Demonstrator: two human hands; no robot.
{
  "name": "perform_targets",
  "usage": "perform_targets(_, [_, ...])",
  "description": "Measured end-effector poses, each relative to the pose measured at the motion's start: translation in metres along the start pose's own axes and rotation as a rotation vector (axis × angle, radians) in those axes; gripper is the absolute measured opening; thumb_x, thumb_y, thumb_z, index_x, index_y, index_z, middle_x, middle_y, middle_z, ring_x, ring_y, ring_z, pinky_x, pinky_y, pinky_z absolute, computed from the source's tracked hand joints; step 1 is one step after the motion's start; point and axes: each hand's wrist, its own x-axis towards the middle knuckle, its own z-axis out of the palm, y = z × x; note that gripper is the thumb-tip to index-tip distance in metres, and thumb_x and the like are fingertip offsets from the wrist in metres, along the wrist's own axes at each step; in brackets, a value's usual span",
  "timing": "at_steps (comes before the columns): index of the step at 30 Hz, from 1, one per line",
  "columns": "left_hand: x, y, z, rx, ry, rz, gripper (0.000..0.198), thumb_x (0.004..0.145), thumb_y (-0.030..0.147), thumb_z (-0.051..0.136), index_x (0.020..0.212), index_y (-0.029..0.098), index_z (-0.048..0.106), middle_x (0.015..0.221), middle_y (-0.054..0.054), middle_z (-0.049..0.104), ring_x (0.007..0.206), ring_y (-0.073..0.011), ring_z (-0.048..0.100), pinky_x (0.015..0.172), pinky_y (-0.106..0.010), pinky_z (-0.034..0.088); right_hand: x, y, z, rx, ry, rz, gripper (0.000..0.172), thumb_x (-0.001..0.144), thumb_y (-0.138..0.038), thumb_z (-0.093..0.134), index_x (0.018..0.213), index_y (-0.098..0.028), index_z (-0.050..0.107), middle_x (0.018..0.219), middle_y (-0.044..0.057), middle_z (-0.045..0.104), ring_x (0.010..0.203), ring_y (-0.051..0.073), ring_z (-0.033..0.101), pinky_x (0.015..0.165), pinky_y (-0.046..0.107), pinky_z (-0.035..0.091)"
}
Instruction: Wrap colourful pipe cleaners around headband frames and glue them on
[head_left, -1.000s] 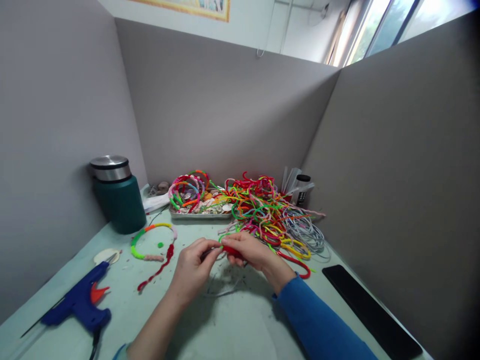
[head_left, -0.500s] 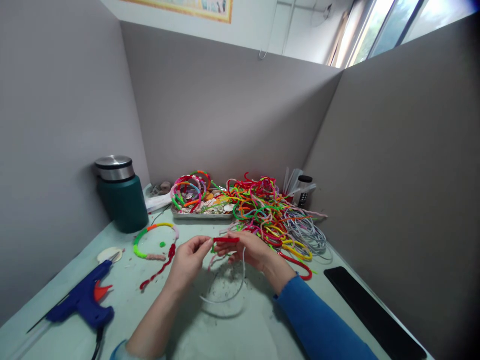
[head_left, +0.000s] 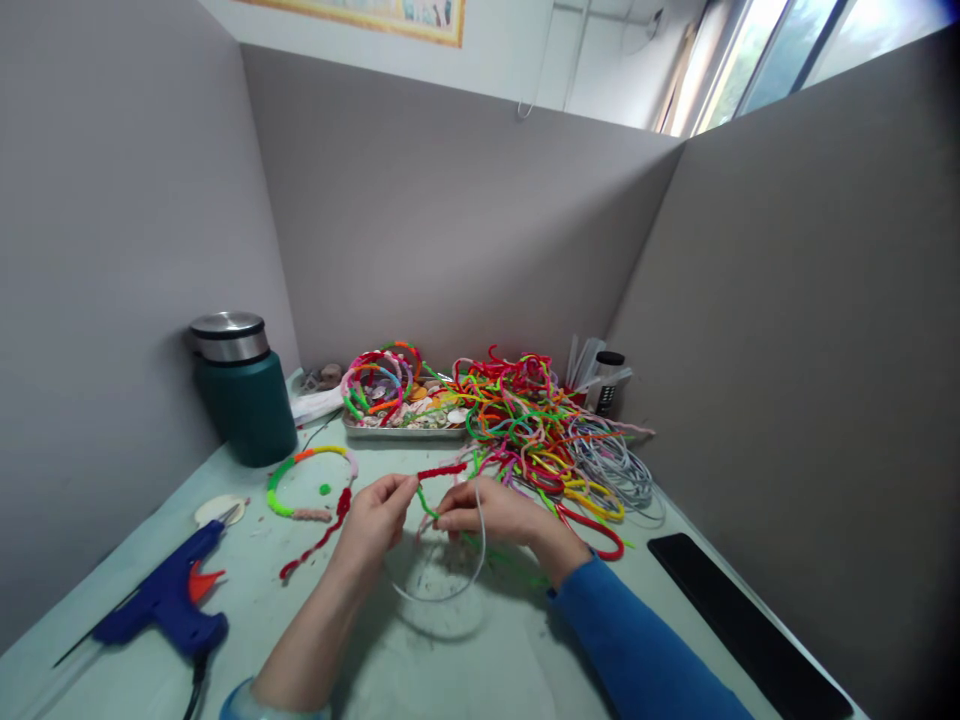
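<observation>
In front of me a thin white wire hoop (head_left: 442, 599) hangs over the table, a stretch of it wound with red pipe cleaner (head_left: 444, 471). My left hand (head_left: 373, 522) pinches the hoop at the left end of that red winding. A green pipe cleaner (head_left: 427, 500) runs down from there to my right hand (head_left: 491, 512), whose fingertips are closed on it. Its blurred tail passes below my right hand. Left of my hands lie a partly wrapped multicoloured ring (head_left: 274, 494) and a loose red twisted strand (head_left: 319, 541).
A blue glue gun (head_left: 161, 600) lies at left, near a green bottle (head_left: 246, 400). Behind my hands stand a metal tray (head_left: 405, 433) of small pieces and a heap of pipe cleaners (head_left: 525, 410). Black flat object (head_left: 742, 620) at right; grey partitions (head_left: 450, 220) surround the table.
My right hand has come off the red winding, fingers previously spread, and now pinches the green pipe cleaner below it. The green strand is drawn out downward. My left hand keeps its place.
</observation>
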Motion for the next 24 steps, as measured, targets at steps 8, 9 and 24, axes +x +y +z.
perform_targets(8, [0.001, -0.001, 0.000, 0.019, 0.037, -0.048, 0.034, 0.064, 0.049, 0.065, 0.073, 0.018, 0.053, 0.039, 0.013, 0.025, 0.035, -0.0036, 0.017, 0.035, -0.017, 0.012, -0.008, -0.008, -0.027, -0.515, 0.258, -0.162, 0.016, 0.078, -0.014, 0.055, 0.081, -0.016, 0.070, 0.074, 0.001, 0.067, 0.072, 0.013, 0.058, 0.063, 0.020, 0.040])
perform_targets(9, [0.000, -0.001, 0.000, 0.022, 0.041, -0.046, 0.033, 0.064, 0.048, 0.065, 0.073, 0.018, 0.053, 0.040, 0.013, 0.025, 0.035, -0.0037, 0.017, 0.035, -0.017, 0.012, -0.010, -0.010, -0.028, -0.569, 0.276, -0.202, 0.018, 0.078, -0.012, 0.054, 0.082, -0.016, 0.070, 0.076, 0.001, 0.068, 0.073, 0.013, 0.059, 0.065, 0.020, 0.040])
perform_targets(24, [-0.001, -0.001, -0.001, 0.209, 0.054, 0.073, 0.031, 0.066, 0.046, 0.063, 0.072, 0.016, 0.061, 0.041, 0.010, 0.036, 0.034, -0.0049, 0.025, 0.036, -0.019, 0.017, -0.026, -0.029, -0.041, -0.767, 0.290, -0.333, 0.010, 0.082, -0.020, 0.058, 0.081, -0.018, 0.068, 0.074, 0.003, 0.066, 0.068, 0.014, 0.057, 0.062, 0.022, 0.038])
